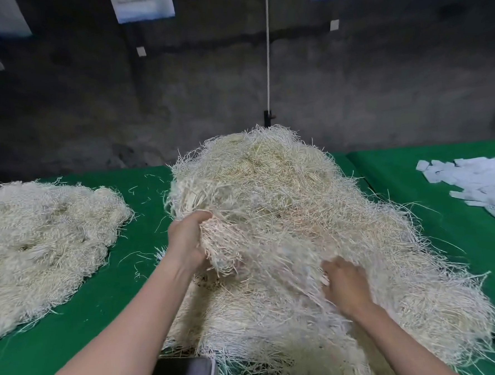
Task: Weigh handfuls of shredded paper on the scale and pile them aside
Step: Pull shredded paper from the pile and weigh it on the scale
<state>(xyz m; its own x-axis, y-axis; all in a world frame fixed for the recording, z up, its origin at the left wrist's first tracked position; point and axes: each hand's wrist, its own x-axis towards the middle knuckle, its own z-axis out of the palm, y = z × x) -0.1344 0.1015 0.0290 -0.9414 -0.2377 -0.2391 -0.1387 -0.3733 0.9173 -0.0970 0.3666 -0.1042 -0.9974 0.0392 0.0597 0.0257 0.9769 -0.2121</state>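
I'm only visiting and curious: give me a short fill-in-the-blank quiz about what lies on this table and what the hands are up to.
1. The table has a ___ cover.
2. The left hand grips a clump of shredded ___.
3. The smaller pile lies to the ___ of the big pile.
4. The white slips lie on the table's ___ side.

Missing words: green; paper; left; right.

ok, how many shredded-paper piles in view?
2. One big pile at centre; one flatter pile on the left of the green table. Others may sit out of frame.
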